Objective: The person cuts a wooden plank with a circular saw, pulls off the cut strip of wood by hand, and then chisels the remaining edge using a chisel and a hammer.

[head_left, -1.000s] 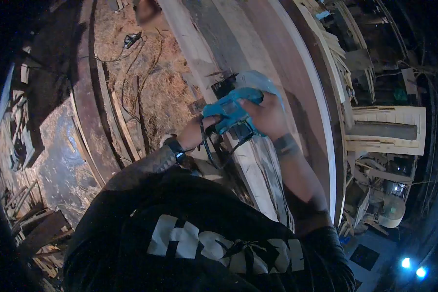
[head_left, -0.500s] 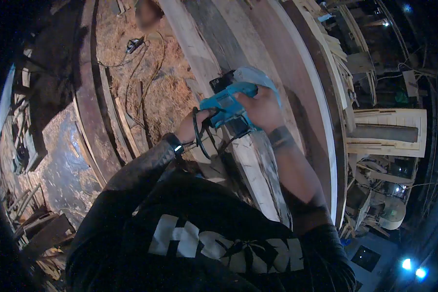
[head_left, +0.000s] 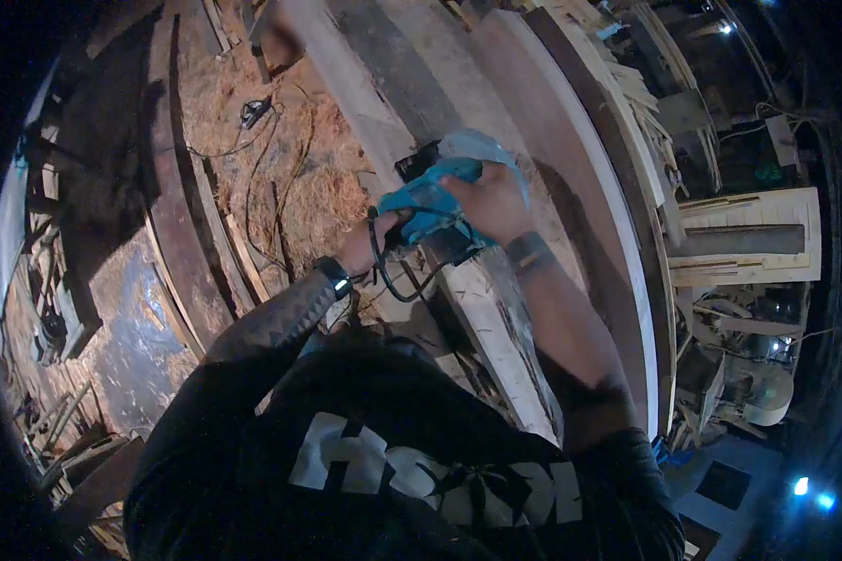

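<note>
A teal power planer (head_left: 421,198) rests on a long wooden beam (head_left: 496,323), with a pale bag-like piece (head_left: 477,147) at its far right side. My right hand (head_left: 496,201) is wrapped round the tool's rear handle. On its left side my left hand (head_left: 370,243), with a watch on the wrist, grips the tool's body; its fingertips are partly hidden. A black cord (head_left: 380,271) loops beneath the tool, close to my left hand.
Dark and pale planks (head_left: 533,112) run alongside on the right. Wood shavings (head_left: 299,140) cover the ground at left, with a cable and a small black device (head_left: 253,113). A panel (head_left: 744,238) lies far right. A blurred, rounded shape (head_left: 279,42) shows at the top.
The tool and both hands have shifted slightly left along the beam, and more of the beam shows below them. The view has tilted a little. Both hands keep their hold.
</note>
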Demonstrator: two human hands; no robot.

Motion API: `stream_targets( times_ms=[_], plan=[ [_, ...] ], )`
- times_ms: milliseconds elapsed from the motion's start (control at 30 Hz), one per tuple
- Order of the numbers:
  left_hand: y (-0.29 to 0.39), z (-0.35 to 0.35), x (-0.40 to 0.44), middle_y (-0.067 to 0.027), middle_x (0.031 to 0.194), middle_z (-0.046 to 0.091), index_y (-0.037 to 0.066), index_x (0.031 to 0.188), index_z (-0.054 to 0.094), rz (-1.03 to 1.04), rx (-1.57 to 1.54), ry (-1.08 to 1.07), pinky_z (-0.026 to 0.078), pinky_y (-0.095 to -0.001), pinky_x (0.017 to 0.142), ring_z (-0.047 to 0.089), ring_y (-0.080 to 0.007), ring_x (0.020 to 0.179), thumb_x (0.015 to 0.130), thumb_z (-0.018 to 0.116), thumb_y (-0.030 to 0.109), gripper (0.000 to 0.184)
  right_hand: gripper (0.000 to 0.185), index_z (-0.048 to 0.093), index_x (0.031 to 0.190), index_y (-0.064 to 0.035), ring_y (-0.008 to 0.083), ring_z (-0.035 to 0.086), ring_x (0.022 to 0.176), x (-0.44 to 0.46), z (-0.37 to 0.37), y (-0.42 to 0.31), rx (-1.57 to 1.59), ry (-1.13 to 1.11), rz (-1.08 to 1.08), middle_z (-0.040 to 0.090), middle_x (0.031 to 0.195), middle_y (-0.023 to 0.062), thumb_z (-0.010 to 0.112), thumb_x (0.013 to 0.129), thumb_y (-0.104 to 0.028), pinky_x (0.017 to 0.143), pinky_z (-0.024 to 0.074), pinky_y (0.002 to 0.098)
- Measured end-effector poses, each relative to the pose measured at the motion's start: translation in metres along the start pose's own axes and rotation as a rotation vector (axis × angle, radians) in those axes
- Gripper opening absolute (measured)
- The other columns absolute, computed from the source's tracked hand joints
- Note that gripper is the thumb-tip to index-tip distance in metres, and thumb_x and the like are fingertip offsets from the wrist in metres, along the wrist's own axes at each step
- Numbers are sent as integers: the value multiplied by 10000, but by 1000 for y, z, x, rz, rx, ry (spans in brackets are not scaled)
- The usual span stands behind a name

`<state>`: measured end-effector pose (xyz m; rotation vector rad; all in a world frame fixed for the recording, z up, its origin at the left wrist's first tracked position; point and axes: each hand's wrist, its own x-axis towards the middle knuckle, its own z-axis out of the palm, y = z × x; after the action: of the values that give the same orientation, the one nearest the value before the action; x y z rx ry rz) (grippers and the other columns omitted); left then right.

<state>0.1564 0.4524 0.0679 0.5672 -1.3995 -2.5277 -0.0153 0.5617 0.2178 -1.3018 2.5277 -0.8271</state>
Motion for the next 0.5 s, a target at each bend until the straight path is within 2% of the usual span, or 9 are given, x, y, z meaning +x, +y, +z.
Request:
stream_targets(
  times_ms=[33,100,200,233,300,333,400,433,500],
  plan=[
    [2,5,2,-39,964,725,2,1196,697,-46,-156,17,491,-286,670,636,-124,772,1119,455,334,418,563,638,1212,53,464,677,1051,0,-1,-3,-18,18,-13,701,1119,297,761,862,-370,931,541,504],
    [39,18,-9,-46,949,728,-6,1189,702,-101,215,3,489,-297,663,640,-128,772,1111,481,358,433,559,633,1176,78,468,683,1025,3,1,0,-32,-30,37,696,1086,318,754,868,-372,899,554,511],
    [56,26,-17,-20,792,696,0,1058,737,5,424,112,473,-318,605,609,-126,674,1040,594,503,524,572,629,1124,103,475,691,985,8,8,6,-60,-17,-20,693,1036,339,753,867,-393,852,567,523],
    [34,23,-8,-11,765,685,7,1023,744,132,304,131,473,-319,606,601,-123,664,1018,615,538,547,580,628,1107,109,477,693,972,10,10,10,-78,9,-56,692,1019,345,754,864,-403,837,570,527],
    [50,34,-15,1,851,688,29,1076,732,75,259,128,488,-314,689,606,-114,750,1013,633,505,490,585,638,1094,102,480,694,969,16,16,16,-72,6,-34,698,1015,340,758,857,-419,836,570,534],
    [72,35,-22,5,964,702,43,1165,713,-99,336,112,502,-309,771,619,-108,846,1030,630,437,425,587,643,1088,99,482,695,967,17,18,18,-70,-1,-25,700,1013,338,759,854,-427,835,570,537],
    [81,31,-22,17,1070,710,60,1250,694,-271,384,94,511,-298,837,625,-99,932,1046,629,374,380,590,652,1071,99,485,695,958,16,18,12,-42,18,43,702,1016,336,764,848,-436,839,568,539],
    [61,17,-12,24,1065,704,62,1247,693,-267,359,89,506,-292,821,619,-96,921,1046,631,378,380,592,657,1062,99,487,696,954,19,17,8,-30,29,74,702,1018,335,766,845,-441,841,568,540],
    [66,15,-8,30,1056,698,62,1236,692,-256,321,91,496,-283,794,609,-92,906,1045,633,381,377,584,663,1056,99,486,697,956,25,15,5,-39,-6,49,704,1019,335,765,850,-438,846,569,538]
  ],
)
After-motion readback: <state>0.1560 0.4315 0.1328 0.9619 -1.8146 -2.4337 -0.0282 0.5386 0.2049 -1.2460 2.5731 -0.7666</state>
